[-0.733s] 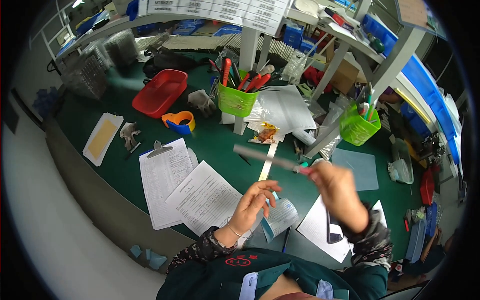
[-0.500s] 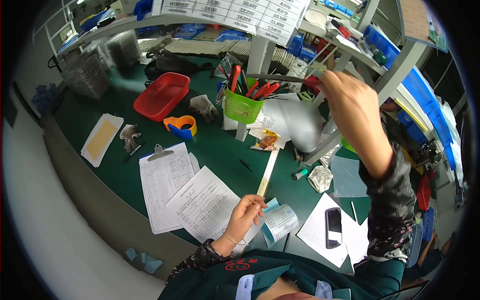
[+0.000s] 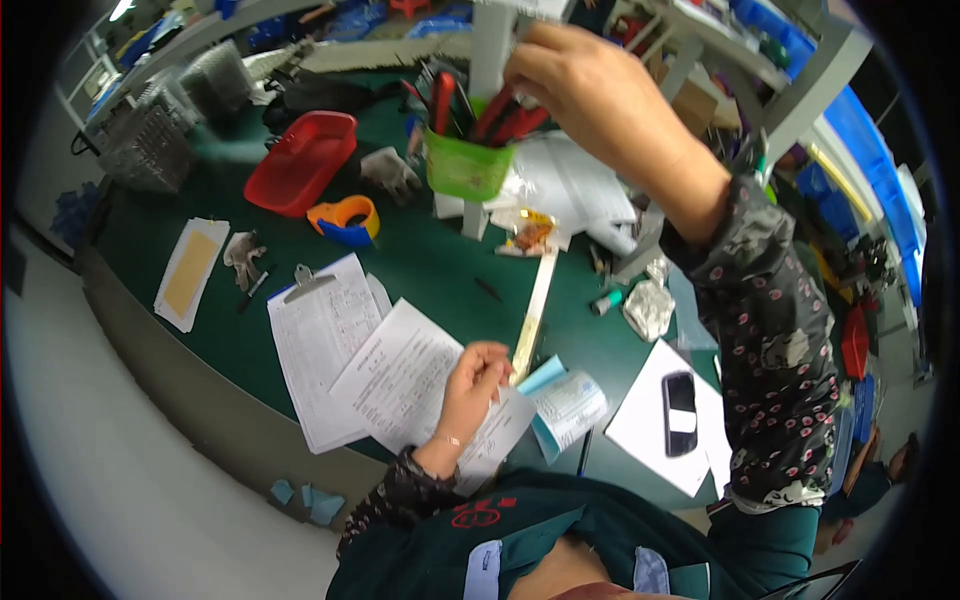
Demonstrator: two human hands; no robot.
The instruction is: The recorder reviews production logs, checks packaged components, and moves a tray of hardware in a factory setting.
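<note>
Over the dark green counter (image 3: pixel 420 270), right hand (image 3: pixel 590 85) raised high above the bright green plastic tool cup (image 3: pixel 465 165) of red-handled pliers, fingers curled, grip closed as if pinching something, though what cannot be told. Lower down, left hand (image 3: pixel 475 385) resting on the white printed paper sheets (image 3: pixel 400 375), fingertips pinched shut on the near end of the long pale yellow ruler-like strip (image 3: pixel 535 310). Beside the sheets, a clipboard with a form (image 3: pixel 315 340); further right, a black phone (image 3: pixel 680 412) on white paper.
</note>
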